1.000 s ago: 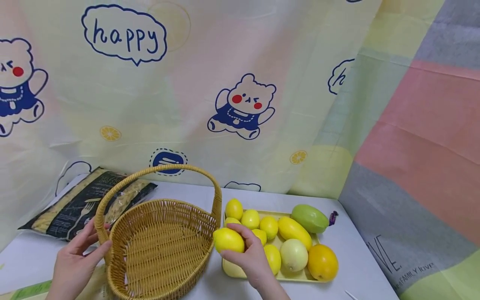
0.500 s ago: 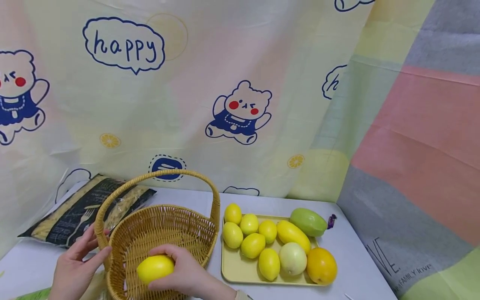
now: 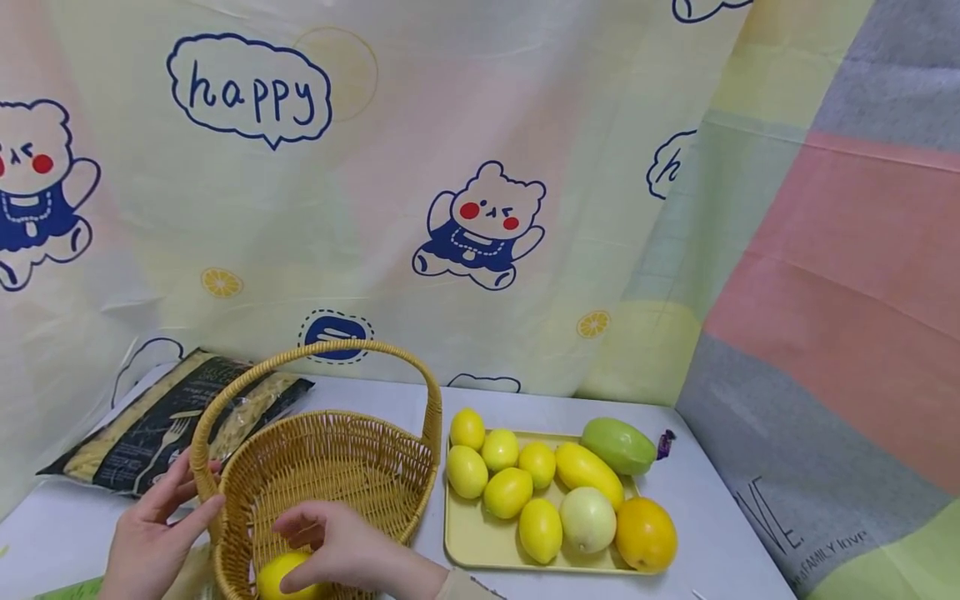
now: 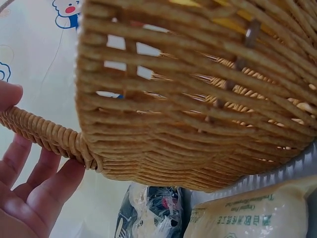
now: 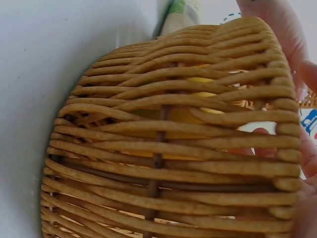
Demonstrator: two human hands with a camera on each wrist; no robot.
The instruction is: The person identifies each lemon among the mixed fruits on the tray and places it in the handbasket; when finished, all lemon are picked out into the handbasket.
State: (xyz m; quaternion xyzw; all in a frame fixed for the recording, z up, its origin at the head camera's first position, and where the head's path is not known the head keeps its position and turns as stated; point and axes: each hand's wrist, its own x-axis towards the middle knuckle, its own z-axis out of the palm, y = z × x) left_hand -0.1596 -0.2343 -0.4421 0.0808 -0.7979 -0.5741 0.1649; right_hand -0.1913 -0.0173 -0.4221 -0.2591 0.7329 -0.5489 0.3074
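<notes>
Wicker basket (image 3: 337, 446), lower left of frame: left hand (image 3: 153, 533) grips its handle (image 3: 330, 344); right hand (image 3: 337, 543), fingers parted, hangs over a lemon (image 3: 276, 575) inside.

6 lemons (image 3: 508, 492) lie on 1 tray (image 3: 486, 542) and 1 lemon (image 3: 277, 577) in 1 basket (image 3: 341, 427). There are also 1 long yellow fruit (image 3: 588, 475), 1 green fruit (image 3: 618, 446), 1 pale fruit (image 3: 588, 519), 1 orange (image 3: 647, 535), 1 purple item (image 3: 665, 444), 2 bags (image 3: 142, 425), 1 left hand (image 3: 153, 533) and 1 right hand (image 3: 337, 542).
</notes>
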